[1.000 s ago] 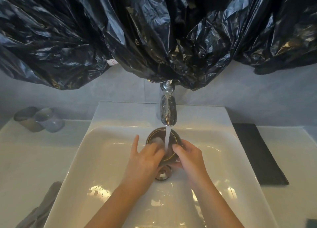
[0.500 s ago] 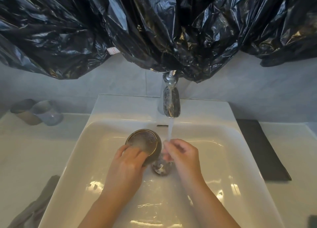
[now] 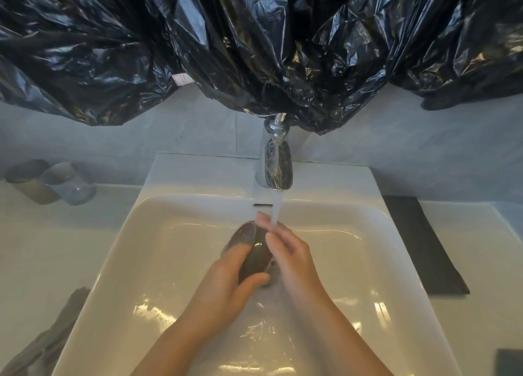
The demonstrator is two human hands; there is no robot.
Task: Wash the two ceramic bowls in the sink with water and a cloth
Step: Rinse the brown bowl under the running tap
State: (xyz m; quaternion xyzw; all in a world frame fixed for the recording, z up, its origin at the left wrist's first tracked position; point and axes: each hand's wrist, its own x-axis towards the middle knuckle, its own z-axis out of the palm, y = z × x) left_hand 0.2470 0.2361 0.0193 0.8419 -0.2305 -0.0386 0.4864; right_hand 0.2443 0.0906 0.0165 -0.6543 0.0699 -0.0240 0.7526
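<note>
Dark bowl [image 3: 254, 258] held on its side above the sink [image 3: 195, 174] drain, beside the water stream [image 3: 275, 213].
The left hand [image 3: 223, 286] has its grip curled round the bowl; the right hand [image 3: 294, 259] has straight fingers and a released grip, seemingly touching the bowl's far side, though blur obscures this; a grey cloth [image 3: 56, 333] lies on the tabletop [image 3: 56, 248].

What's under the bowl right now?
Wet sink floor, and a grey sliver, probably the drain, between the hands. The bowl, left hand and right hand cover the rest.
</note>
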